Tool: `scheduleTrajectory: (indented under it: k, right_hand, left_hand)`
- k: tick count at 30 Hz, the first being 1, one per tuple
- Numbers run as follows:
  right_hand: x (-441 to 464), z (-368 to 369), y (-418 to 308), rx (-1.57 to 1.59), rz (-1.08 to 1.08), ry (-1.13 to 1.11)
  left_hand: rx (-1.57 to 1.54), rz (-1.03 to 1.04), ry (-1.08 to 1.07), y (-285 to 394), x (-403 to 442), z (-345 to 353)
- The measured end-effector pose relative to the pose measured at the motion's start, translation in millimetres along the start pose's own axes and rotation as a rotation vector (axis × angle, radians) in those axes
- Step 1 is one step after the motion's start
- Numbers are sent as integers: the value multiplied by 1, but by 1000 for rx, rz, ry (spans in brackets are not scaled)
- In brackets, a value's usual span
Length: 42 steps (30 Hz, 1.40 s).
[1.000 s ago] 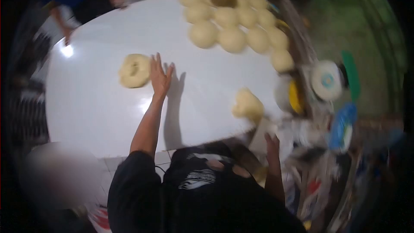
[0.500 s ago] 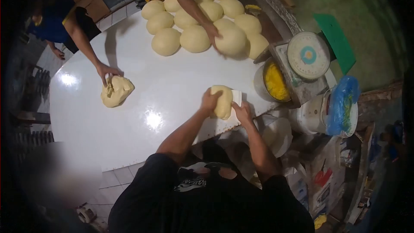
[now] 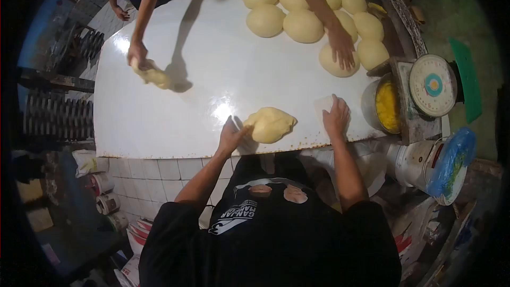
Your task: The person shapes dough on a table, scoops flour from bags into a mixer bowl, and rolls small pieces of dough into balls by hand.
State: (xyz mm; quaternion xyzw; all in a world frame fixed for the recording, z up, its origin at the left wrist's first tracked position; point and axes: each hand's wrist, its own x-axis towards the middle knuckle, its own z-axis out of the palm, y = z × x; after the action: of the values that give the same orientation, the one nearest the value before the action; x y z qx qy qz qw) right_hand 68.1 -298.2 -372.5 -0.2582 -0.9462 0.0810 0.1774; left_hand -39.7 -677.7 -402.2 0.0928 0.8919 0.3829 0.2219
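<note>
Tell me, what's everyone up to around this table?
Three people are working with dough at a white table. The one in the black shirt has the left hand against a lump at the near edge and the right hand at a pale flat piece. Across the table, a co-worker's hand is on one ball of a cluster. Farther left, another co-worker's hand has hold of a blurred dough piece.

Tabletop [image 3: 202, 127] before you, on it a dough lump [image 3: 271, 125] between your hands [image 3: 231, 137], dough balls [image 3: 303, 26] far right, second lump [image 3: 154, 77] far left, pot [image 3: 371, 107] at right, scale [image 3: 433, 85] right of it.
</note>
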Motion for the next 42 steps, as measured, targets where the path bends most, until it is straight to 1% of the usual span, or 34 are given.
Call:
scheduleTrajectory:
  k: [1, 2, 3, 4, 5, 6, 7, 8, 9, 10, 12, 13, 14, 15, 16, 17, 18, 19, 20, 21, 22, 23, 25, 27, 29, 30, 32, 33, 35, 36, 37, 39, 40, 42]
  right_hand:
    - [-13, 7, -14, 103, 76, -37]
    - [-25, 17, -30, 203, 145, -68]
    - [-41, 19, -58, 598, 390, -253]
    - [-55, 24, -86, 752, 582, -434]
    - [-81, 52, -110, 802, 529, -382]
    - [-85, 61, -141, 470, 362, -305]
    - [-77, 56, -156, 451, 352, -305]
    - [-54, 39, -178, 755, 501, -381]
    - [-31, 19, -200, 1065, 650, -452]
    - [-13, -8, -213, 1128, 541, -466]
    - [20, -60, -235, 1195, 449, -477]
    - [33, -82, -245, 1195, 231, -485]
    - [37, -90, -249, 1187, 13, -492]
    - [28, -83, -246, 1188, 28, -501]
    - [13, -68, -239, 795, -281, -343]
    - [-2, -47, -230, 384, -573, -174]
    - [-47, 4, -215, 347, -545, -349]
    - [-92, 55, -201, 298, -513, -519]
    - [-133, 65, -198, 327, -462, -728]
    - [-149, 54, -208, 451, -440, -612]
    - [-137, 23, -225, 420, -323, -805]
    - [-122, 31, -220, 423, -333, -814]
    - [-99, 46, -190, 1104, 347, -1086]
    - [-53, 47, -191, 1140, 621, -776]
    - [-16, 74, -188, 812, 242, -485]
    - [-4, 85, -194, 817, 237, -491]
    - [17, 101, -209, 992, 129, -869]
    - [9, 104, -216, 993, 133, -873]
    - [-17, 102, -231, 521, -368, -718]
    - [-32, 96, -227, 473, -391, -775]
    - [-62, 82, -218, 425, -406, -831]
    - [-103, 44, -215, 297, -638, -667]
    - [-93, 40, -223, 304, -670, -647]
    - [-84, 33, -235, 445, -519, -911]
  left_hand:
    - [-104, 87, 205, -4, 9, 1]
    - [-91, 197, 255, 20, 14, -7]
    - [-113, 204, 261, 30, 28, -1]
    - [-185, 151, 58, 42, 40, 7]
    - [-256, 97, -147, 52, 49, 17]
    - [-162, 55, -231, 77, 50, 20]
    - [-66, 11, -315, 98, 49, 18]
    - [-82, 16, -311, 100, 59, 12]
    - [-320, 66, -257, 103, 72, 3]
    - [-557, 113, -201, 103, 81, -6]
    - [-641, 235, -202, 149, 62, -78]
    - [-718, 353, -204, 162, 49, -107]
    - [-712, 342, -213, 154, 45, -117]
    - [-451, 519, -43, 142, 39, -125]
    - [-184, 685, 123, 128, 32, -132]
    - [-84, 654, 107, 93, 23, -120]
    - [14, 629, 105, 42, 15, -93]
    - [-76, 530, 0, -14, 4, -62]
    - [46, 202, -162, -50, -23, -47]
    - [206, 297, -176, -74, -43, -38]
    - [156, 249, -154, -79, -45, -36]
    - [155, 237, -148, -73, -32, -50]
    - [-193, -154, -240, -53, 2, -83]
    - [-348, -174, 126, -58, 55, -83]
    - [64, 312, 500, -29, 91, -102]
    - [69, 306, 506, -14, 98, -104]
    - [236, 665, 173, 20, 116, -96]
    - [203, 392, -148, 22, 113, -76]
    - [336, 507, 93, -25, 94, -17]
    - [332, 466, -56, -12, 60, -45]
    - [234, 497, -32, -24, 26, -49]
    - [241, 464, -38, -58, -33, -34]
    - [252, 463, -2, -54, -37, -37]
    - [271, 323, -38, -46, -42, -42]
